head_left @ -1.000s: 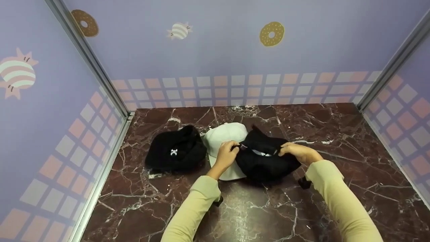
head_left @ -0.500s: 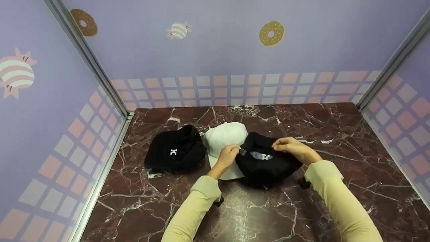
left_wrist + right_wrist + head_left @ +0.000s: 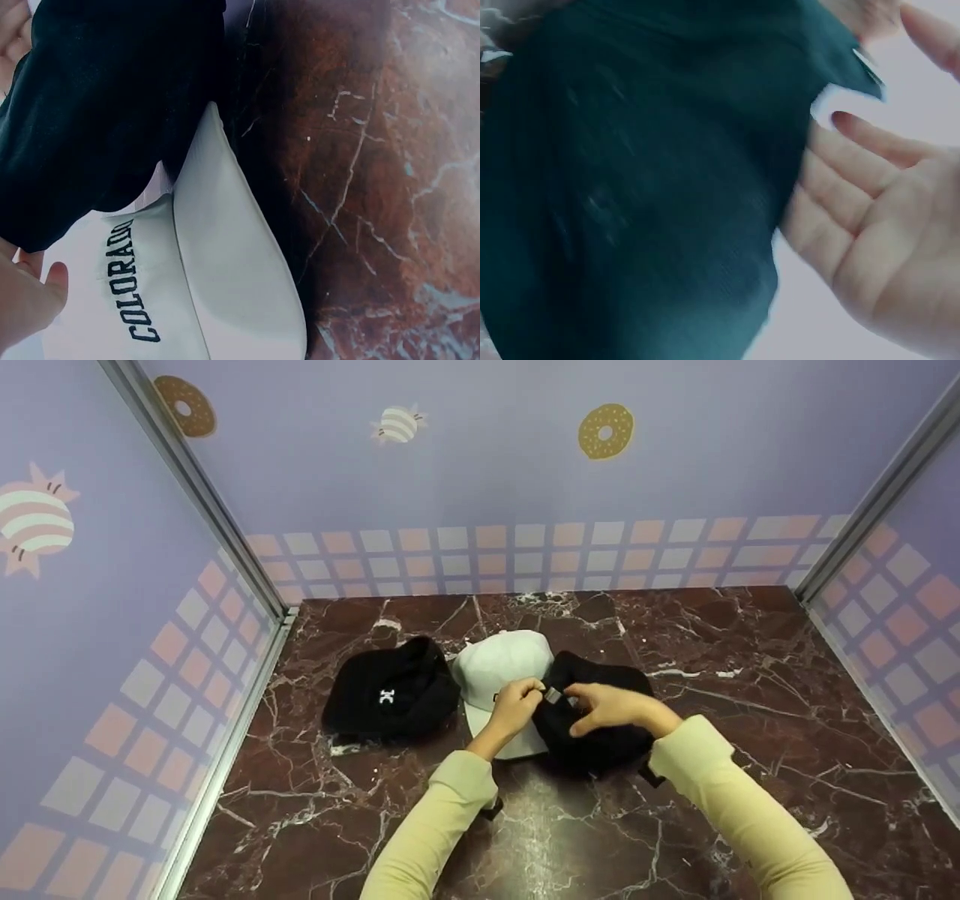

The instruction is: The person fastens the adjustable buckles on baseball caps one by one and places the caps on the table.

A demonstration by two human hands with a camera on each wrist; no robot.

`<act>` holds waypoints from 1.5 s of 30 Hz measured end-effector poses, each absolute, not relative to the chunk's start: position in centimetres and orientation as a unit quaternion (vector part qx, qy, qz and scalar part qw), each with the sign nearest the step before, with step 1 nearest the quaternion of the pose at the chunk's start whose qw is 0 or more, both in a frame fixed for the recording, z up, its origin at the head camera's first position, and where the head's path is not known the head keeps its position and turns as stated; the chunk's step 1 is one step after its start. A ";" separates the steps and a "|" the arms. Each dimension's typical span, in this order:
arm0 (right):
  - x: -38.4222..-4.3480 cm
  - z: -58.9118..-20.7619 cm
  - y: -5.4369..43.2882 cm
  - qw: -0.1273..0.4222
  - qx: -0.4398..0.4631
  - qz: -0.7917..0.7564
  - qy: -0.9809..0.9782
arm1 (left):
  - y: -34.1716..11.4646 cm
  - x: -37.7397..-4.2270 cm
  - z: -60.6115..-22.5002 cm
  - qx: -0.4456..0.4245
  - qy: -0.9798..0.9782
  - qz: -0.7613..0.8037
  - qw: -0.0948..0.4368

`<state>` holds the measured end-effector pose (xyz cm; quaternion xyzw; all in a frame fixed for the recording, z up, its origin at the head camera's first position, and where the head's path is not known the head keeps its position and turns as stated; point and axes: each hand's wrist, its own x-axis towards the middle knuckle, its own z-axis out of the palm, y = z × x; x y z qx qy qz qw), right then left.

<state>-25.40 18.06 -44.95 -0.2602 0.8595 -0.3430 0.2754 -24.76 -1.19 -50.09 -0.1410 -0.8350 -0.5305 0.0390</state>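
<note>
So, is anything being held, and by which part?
The left hand pinches the rightmost black cap near its silvery buckle; the right hand seems to hold nothing.

Cap [image 3: 645, 187] (dark) beside right grip [image 3: 892, 214]

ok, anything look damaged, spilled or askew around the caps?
No damage or spill shows. Slightly askew: the black fabric cap at the right hand overlaps the white fabric cap lettered COLORADO in view, hiding part of its brim.
</note>
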 end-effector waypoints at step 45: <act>-29.0 -47.6 19.6 0.216 -0.122 -0.399 0.883 | -1.9 -24.8 -50.7 -0.184 -0.861 -0.470 0.062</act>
